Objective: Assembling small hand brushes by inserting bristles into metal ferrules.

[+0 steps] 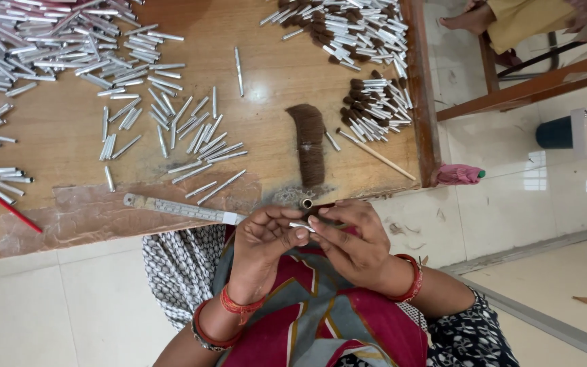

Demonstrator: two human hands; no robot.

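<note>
Pinching a small silver metal tube between the fingertips of my left hand and my right hand, I hold it low in the middle of the frame, just below the edge of the wooden table. Both hands are closed narrowly on it, thumbs and forefingers meeting around its length.

I judge the tube could slip, since only my fingertips grip it, and it would drop into my lap or onto the tiled floor. The brown tuft of bristle lies right above my hands near the table edge, so a careless knuckle could scatter it. A short open tube stands at the very edge and could roll off.

My fingers hide most of the tube, so I cannot tell whether bristle already sits in its end. Something dark shows behind my right fingers, hard to make out. The pile of empty tubes at the upper left is cut off by the frame, as is the person's foot at the upper right.
</note>
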